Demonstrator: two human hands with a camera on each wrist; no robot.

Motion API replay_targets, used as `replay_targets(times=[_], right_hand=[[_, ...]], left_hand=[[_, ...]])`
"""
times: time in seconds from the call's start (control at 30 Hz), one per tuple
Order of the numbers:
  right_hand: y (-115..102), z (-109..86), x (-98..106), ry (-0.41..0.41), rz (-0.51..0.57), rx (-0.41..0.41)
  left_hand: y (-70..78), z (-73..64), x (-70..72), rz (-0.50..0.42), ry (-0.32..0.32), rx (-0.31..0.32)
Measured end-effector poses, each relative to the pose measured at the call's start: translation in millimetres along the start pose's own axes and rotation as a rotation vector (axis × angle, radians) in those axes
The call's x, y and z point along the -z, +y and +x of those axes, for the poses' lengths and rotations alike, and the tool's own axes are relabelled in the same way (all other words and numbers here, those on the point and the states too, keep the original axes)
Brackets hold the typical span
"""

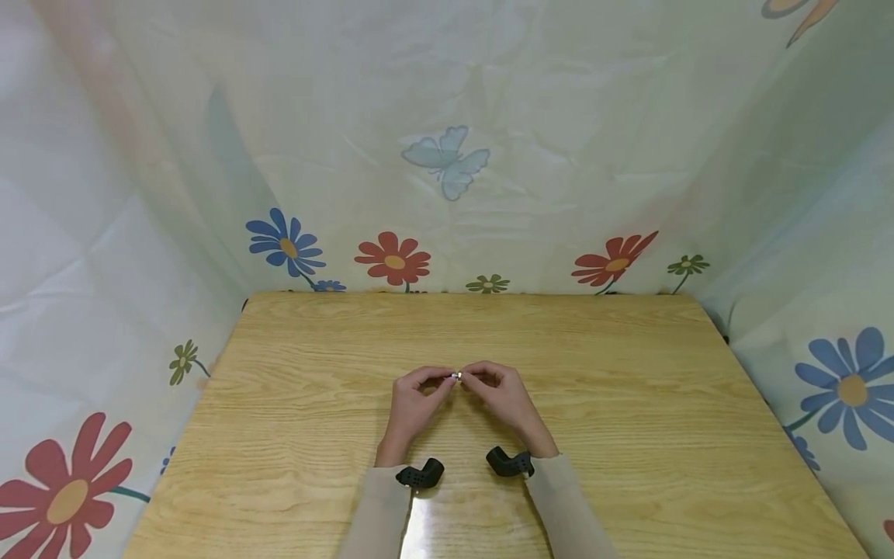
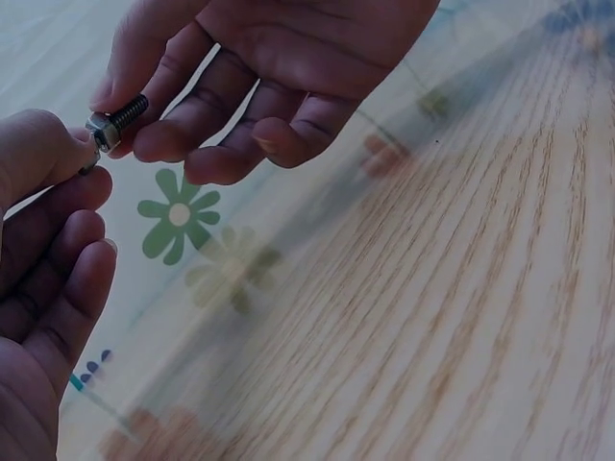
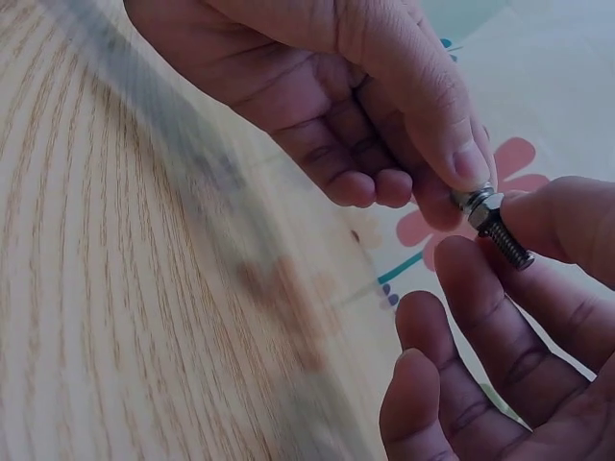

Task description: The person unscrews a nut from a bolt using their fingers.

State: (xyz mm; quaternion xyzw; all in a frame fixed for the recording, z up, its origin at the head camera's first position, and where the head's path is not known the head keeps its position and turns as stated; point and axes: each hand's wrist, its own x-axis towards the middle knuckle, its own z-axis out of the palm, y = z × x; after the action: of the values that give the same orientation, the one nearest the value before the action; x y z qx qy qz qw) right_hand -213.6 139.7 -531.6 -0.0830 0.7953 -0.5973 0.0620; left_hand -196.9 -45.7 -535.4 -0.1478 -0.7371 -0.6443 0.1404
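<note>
A small metal bolt (image 2: 129, 111) with a threaded shank is held between both hands above the table. My left hand (image 1: 412, 404) pinches its head end between thumb and finger, so the head is mostly hidden. A hex nut (image 3: 487, 213) sits on the thread close to that end, with shiny washer-like rings (image 3: 469, 198) beside it. My right hand (image 1: 504, 396) pinches at the nut with thumb and index finger, and its other fingers are loosely bent. The free threaded end points toward the right palm.
Beneath the hands lies a wooden table (image 1: 628, 404) with light grain. Pale curtains (image 1: 545, 140) printed with flowers and a butterfly rise behind it and on both sides. Each wrist wears a black camera mount, one on the left (image 1: 421, 473) and one on the right (image 1: 508, 463).
</note>
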Motion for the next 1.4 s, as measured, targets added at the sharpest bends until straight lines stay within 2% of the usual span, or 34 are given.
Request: replay_targets(times=[0.23,0.53,0.67,0.8,0.93,1.17,1.4], right_hand=[[0.9,0.6,0.5,-0.015,0.018,0.059],[-0.3,-0.9,1.7,-0.024,0.037,0.095],[-0.2,-0.6,1.4,0.004,0.032,0.076],[1.3,0.3,0.3,0.044,0.016,0.016],[3.5,1.0,-0.6,0.04,0.018,-0.029],[5.8,1.4,-0.9,0.001,0.001,-0.012],[4.2,0.7,-1.0,-0.007,0.001,0.002]], left_hand=[[1.0,0.0,-1.1,0.005,0.006,0.022],[1.9,-0.3,0.4,-0.037,0.001,0.069],[1.4,-0.2,0.9,-0.031,0.011,0.062],[1.5,0.2,1.9,-0.03,0.011,0.058],[2.1,0.5,2.5,-0.034,0.005,0.042],[2.3,0.2,2.6,-0.07,-0.003,0.04],[2.6,-0.9,3.5,-0.056,-0.016,0.049]])
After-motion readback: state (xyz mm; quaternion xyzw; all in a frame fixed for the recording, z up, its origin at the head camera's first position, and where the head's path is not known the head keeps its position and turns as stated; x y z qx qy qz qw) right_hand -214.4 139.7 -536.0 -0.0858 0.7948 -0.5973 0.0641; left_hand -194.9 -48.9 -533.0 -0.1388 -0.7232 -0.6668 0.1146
